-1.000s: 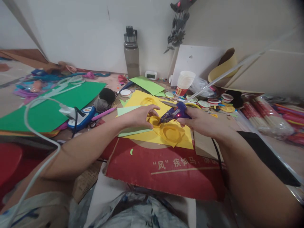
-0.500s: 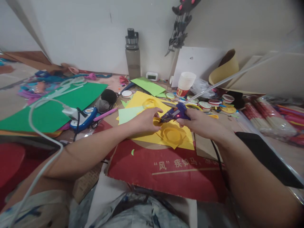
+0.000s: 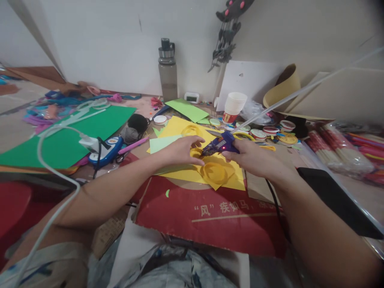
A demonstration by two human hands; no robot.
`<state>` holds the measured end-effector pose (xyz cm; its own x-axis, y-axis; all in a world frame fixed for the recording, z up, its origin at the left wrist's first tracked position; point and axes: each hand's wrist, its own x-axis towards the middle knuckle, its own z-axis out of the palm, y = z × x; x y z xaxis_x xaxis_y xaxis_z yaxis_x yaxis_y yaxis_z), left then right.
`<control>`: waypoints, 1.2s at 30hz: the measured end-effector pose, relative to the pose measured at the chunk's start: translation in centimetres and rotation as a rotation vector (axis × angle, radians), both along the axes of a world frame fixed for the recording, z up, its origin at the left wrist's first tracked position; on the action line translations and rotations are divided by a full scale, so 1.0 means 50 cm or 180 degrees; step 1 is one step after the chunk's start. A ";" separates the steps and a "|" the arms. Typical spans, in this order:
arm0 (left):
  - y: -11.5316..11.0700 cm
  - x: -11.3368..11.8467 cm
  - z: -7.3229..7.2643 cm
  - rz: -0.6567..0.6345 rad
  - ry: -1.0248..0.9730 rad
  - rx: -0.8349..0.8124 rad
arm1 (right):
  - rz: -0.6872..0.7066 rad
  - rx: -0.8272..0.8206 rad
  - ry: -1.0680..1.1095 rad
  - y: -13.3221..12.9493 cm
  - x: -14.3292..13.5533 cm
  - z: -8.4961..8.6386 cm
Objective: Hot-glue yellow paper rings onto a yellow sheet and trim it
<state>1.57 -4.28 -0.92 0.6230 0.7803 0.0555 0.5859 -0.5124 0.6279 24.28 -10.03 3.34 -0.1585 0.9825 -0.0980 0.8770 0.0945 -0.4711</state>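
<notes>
My right hand is wrapped round a purple glue gun with a small red light, its nozzle pointing left. The nozzle meets a small yellow paper piece at my left hand, whose fingers curve round that piece. Just below lies a yellow paper ring shape on a yellow sheet. A pale green sheet lies by my left wrist. Under the yellow sheet is a red cardboard with printed writing.
Behind stand a grey bottle, a small clock and stacked paper cups. Green sheets and a blue power socket lie left. At the right are a black phone-like slab and wrapped bundles.
My left fingers have spread slightly around the yellow piece. The glue gun has shifted very slightly left in my right hand.
</notes>
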 end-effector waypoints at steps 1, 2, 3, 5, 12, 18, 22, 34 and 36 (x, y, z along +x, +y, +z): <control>0.009 -0.006 0.005 0.0029 -0.0077 0.0020 | -0.0011 -0.0001 0.0045 0.000 0.001 0.002; 0.019 -0.013 0.009 0.0161 -0.0218 0.0121 | -0.0028 0.0002 0.0074 0.000 0.003 0.004; 0.030 -0.021 0.013 0.0354 -0.0414 0.0259 | -0.0054 0.0012 0.0089 -0.001 0.005 0.006; 0.053 -0.037 0.015 0.0673 -0.0651 0.0510 | -0.0126 0.0043 0.0102 -0.001 0.008 0.011; 0.113 -0.064 -0.029 0.0762 -0.0191 0.0721 | -0.0116 0.0059 0.0288 -0.004 0.011 0.022; 0.131 -0.059 -0.067 0.0271 -0.0092 0.0891 | -0.0237 -0.0206 0.0479 -0.016 0.001 0.047; 0.123 -0.057 -0.071 0.0274 -0.0163 0.1060 | -0.0254 -0.0316 0.0858 -0.013 0.006 0.040; 0.122 -0.051 -0.061 0.0743 -0.0519 0.1214 | -0.0035 -0.0079 0.1190 0.007 0.021 -0.004; 0.120 -0.052 -0.059 0.0806 -0.0671 0.1229 | -0.0022 0.0031 0.1385 0.014 0.017 -0.017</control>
